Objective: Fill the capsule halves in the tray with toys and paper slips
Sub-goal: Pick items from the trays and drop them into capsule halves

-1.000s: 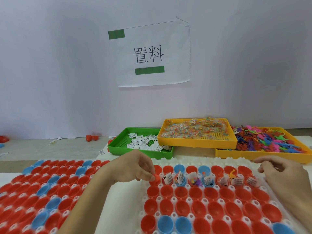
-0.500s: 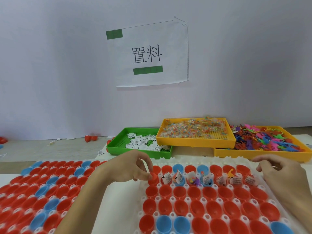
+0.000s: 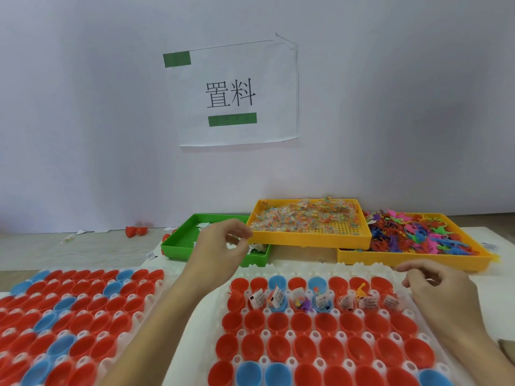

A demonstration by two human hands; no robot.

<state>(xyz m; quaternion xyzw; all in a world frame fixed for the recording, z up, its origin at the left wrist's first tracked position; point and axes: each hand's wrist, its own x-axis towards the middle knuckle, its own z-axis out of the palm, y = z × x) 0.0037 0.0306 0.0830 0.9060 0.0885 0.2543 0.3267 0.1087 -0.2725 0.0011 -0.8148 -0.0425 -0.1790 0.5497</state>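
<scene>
Head view, left hand (image 3: 220, 247) hiding green tray (image 3: 182, 239), maybe pinching slips.

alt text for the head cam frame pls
A person's left hand reaches over a green tray of paper slips while the right hand hovers over a white tray of red and blue capsule halves, one row partly filled.

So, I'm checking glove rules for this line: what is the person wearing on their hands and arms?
Nothing shows: the left hand and right hand are bare, with no gloves, rings or watch in view, and both forearms are uncovered, with no sleeves as far as the frame shows.
</scene>
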